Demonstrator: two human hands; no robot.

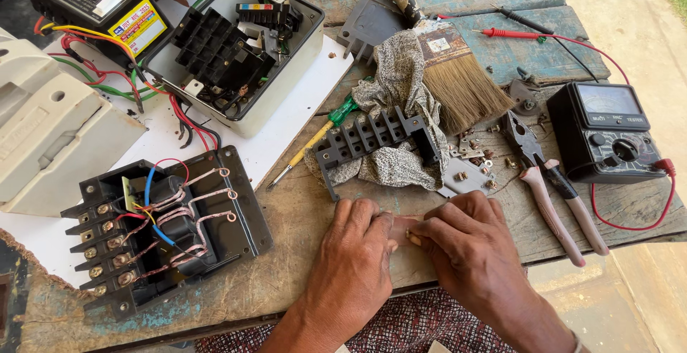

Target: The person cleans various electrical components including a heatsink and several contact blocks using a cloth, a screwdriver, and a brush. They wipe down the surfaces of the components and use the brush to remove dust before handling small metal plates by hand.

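My left hand (354, 253) and my right hand (465, 245) meet at the front of the worn wooden bench (272, 281). Together they pinch a small flat pinkish strip (403, 225) with a tiny brass part (413, 238) at my right fingertips. Just beyond the hands lies a dark grey terminal block (372, 138) on a patterned rag (401, 88), with several loose screws and small metal pieces (472, 163) beside it.
An opened black meter base with coils and wires (154, 231) sits left. Behind it are a white casing (236, 49), a grey cover (50, 131) and a black box (93, 2). Right of the rag lie a brush (458, 74), pliers (547, 188), an analogue multimeter (608, 131) and a screwdriver (315, 142).
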